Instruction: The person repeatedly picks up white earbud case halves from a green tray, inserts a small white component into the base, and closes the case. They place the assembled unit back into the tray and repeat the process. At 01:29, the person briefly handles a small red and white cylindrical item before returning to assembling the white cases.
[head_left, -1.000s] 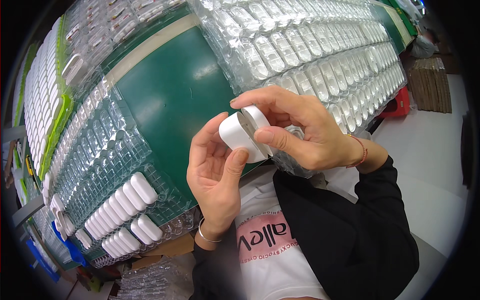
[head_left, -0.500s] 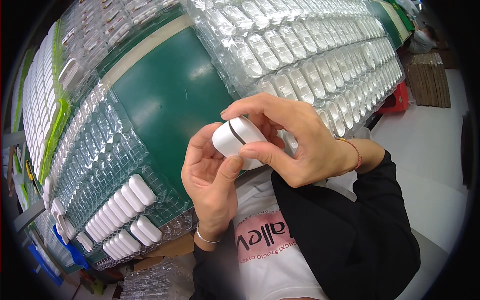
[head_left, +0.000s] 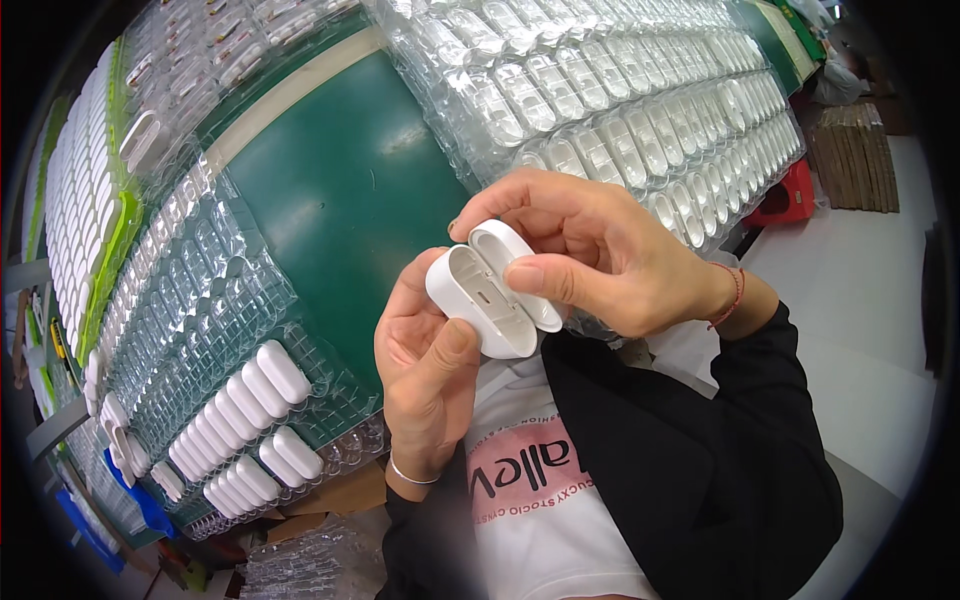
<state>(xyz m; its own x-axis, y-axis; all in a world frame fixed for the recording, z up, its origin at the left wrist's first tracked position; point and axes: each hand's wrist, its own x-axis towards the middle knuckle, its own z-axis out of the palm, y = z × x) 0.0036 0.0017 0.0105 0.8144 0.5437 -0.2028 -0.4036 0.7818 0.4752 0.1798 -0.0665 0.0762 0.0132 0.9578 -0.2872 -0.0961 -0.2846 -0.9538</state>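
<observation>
A white earbud charging case [head_left: 470,305] is held over the near edge of the green table, its lid [head_left: 500,245] swung open to the right. The hollow inside shows, with a small slot in its floor. My left hand [head_left: 425,375] grips the case body, thumb on the near side and fingers behind it. My right hand [head_left: 615,255] pinches the lid, with the thumb on its inner face; some of its fingers are hidden behind the lid.
Clear plastic trays with white case shells [head_left: 630,150] cover the far right. At the left, closed white cases [head_left: 240,410] lie in rows on clear trays [head_left: 205,290]. Green-edged trays [head_left: 120,240] of white parts stand farther left. A red bin [head_left: 785,195] and stacked cardboard [head_left: 855,160] are at right.
The case has gone from nearly closed, with a dark gap at the lid, to wide open. My right hand has moved slightly right with the lid.
</observation>
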